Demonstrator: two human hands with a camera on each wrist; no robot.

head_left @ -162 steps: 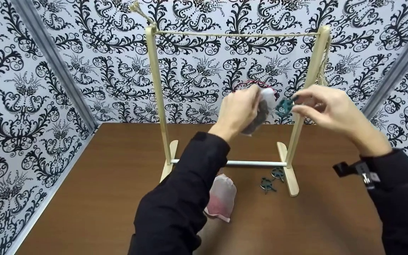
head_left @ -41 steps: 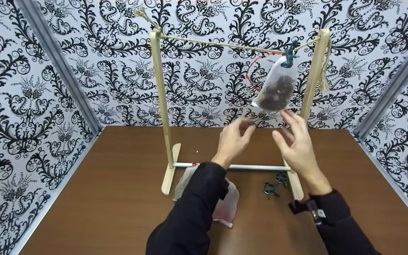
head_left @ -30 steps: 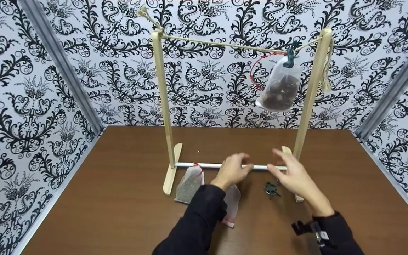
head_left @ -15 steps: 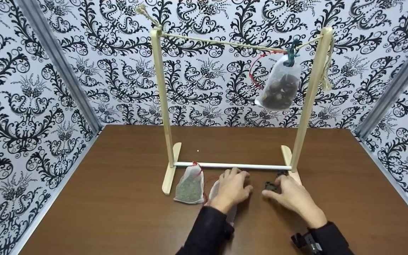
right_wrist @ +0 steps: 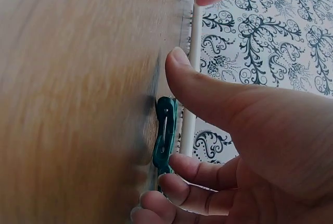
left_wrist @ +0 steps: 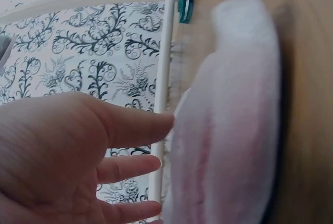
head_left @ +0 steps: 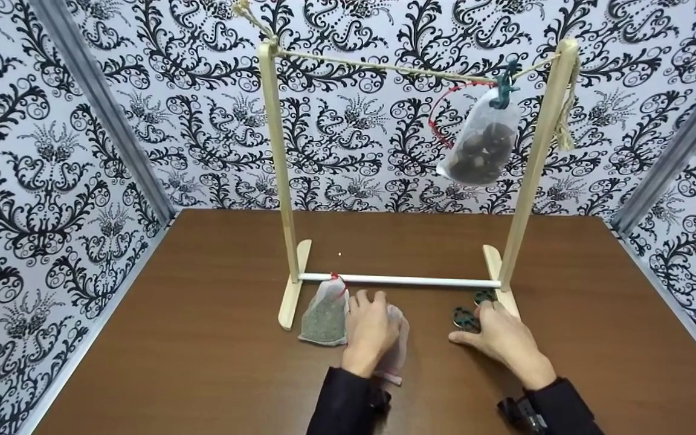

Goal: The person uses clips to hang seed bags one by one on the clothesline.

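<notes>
My left hand (head_left: 369, 332) hovers between two drawstring mesh bags on the table, fingers loosely spread. One bag (head_left: 324, 317) has grey-green filling; the other, pinkish bag (head_left: 397, 350) is partly covered by the hand. In the left wrist view, thumb and fingers stand beside the pinkish bag (left_wrist: 229, 130) without gripping it. My right hand (head_left: 505, 341) is at two dark green clips (head_left: 464, 318) near the stand's right foot. In the right wrist view its fingertips are at a clip (right_wrist: 165, 130), touching or just over it, while the thumb stands apart.
A wooden stand with a white crossbar (head_left: 399, 280) carries a rope (head_left: 384, 66). From it a mesh bag with dark brown filling (head_left: 481, 154) hangs by a green clip (head_left: 503, 93), its red drawstring looping left. Patterned walls (head_left: 354, 151) enclose the brown table (head_left: 215, 338).
The brown-filled bag, held earlier, now hangs clipped on the rope. Both hands have come down to the table; lately the left moved left, from above the pinkish bag toward the grey-green one.
</notes>
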